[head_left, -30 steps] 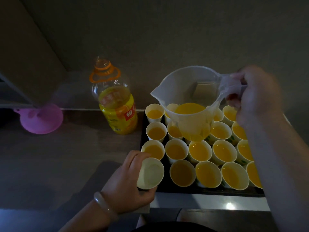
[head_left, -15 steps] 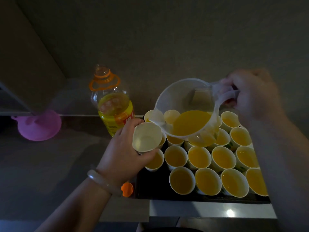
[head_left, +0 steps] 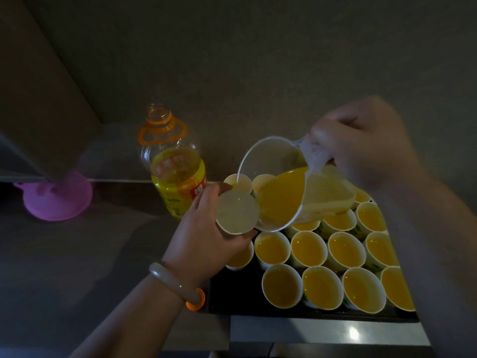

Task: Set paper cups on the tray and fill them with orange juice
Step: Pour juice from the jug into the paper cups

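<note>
Tips the clear jug (head_left: 296, 192) steeper than a moment ago, with right hand (head_left: 361, 153) fingers curled tight round its handle. Holds the empty paper cup (head_left: 237, 212) at the spout, above the black tray (head_left: 232, 293) on its left side, with left hand (head_left: 204, 241) fingers wrapped round it. Leaves juice-filled cups (head_left: 309, 249) packed on the tray.

Clear plastic jug (head_left: 278, 182) (glossy), matt paper cups (head_left: 309, 249).

There is a single view, from a camera worn on the person's head. It looks forward and down, close over the surface (head_left: 77, 254). The wall (head_left: 258, 60) fills the upper half of the frame. The left hand (head_left: 204, 239) sits near centre, the right hand (head_left: 366, 148) at upper right, and the tray (head_left: 232, 293) at lower right.
</note>
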A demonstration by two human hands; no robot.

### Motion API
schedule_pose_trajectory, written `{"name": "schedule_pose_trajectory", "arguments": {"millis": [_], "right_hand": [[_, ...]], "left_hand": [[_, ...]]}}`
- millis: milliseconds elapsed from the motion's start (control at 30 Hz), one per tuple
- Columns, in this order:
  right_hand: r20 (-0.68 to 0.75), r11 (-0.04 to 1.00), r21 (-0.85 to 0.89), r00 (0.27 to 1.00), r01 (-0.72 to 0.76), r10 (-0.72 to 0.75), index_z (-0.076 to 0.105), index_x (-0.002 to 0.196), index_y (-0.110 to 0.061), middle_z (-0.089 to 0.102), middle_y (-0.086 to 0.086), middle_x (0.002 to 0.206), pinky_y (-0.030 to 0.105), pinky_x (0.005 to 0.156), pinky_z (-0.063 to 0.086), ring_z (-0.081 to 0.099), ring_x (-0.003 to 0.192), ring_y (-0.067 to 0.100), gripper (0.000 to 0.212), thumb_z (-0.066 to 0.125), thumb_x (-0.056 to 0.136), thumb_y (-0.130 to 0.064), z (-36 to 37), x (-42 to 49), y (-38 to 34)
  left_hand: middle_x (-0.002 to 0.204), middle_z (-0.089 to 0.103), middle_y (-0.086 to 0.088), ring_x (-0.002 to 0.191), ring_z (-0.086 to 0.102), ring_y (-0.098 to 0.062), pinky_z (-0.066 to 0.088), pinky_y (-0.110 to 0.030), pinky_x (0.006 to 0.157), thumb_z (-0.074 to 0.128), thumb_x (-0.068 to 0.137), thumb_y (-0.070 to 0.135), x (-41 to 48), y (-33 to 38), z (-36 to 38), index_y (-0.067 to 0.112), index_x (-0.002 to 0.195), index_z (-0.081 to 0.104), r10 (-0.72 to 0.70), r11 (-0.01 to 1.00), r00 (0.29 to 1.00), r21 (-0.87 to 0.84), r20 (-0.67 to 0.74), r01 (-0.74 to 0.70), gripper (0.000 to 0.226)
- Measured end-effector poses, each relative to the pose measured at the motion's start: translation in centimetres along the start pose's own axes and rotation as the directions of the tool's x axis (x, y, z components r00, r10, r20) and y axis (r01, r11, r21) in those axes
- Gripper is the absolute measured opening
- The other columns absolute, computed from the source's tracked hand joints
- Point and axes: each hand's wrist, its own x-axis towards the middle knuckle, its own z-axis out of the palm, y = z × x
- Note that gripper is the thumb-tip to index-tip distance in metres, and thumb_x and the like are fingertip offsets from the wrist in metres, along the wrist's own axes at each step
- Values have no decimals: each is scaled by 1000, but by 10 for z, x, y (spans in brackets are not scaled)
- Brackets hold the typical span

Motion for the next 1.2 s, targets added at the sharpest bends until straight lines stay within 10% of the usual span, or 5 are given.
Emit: {"name": "schedule_pose_trajectory", "arguments": {"millis": [1200], "right_hand": [[118,956,-232,980,182,-158,23,43,-11,19,1,43,24,38,10,16,42,14,38,51,64,-27,5,12,-15]], "left_hand": [[119,55,12,103,56,-2,49,-18,80,76,62,52,0,-2,7,30,131,41,-60,997,998,-56,11,61,80]]}}
